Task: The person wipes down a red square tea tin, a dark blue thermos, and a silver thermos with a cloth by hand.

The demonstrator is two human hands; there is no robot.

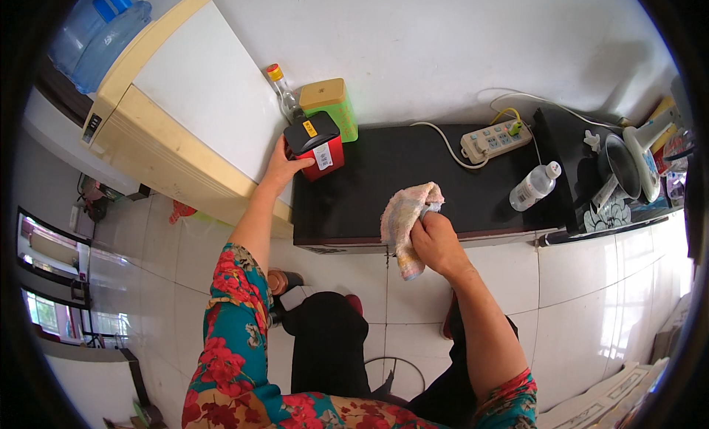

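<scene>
My left hand (283,164) grips a red square canister (318,166) with a black lid, its thumb across the front and its fingers behind the left side. The canister bears a white label and stands at the left end of a low black cabinet (365,190). Directly behind it are a green tin (348,116) with a gold lid and a clear glass bottle (287,99) with a red and yellow cap. Bunched in my right hand (440,241) is a pastel terry cloth (407,213), which hangs over the cabinet's front edge.
A cream-and-white water dispenser (194,80) carrying a blue water jug (105,41) borders the cabinet's left side. A power strip (496,139) with cords lies toward the back. Farther right are a plastic bottle (534,186) and a small frying pan (620,166). Below is tiled floor (493,279).
</scene>
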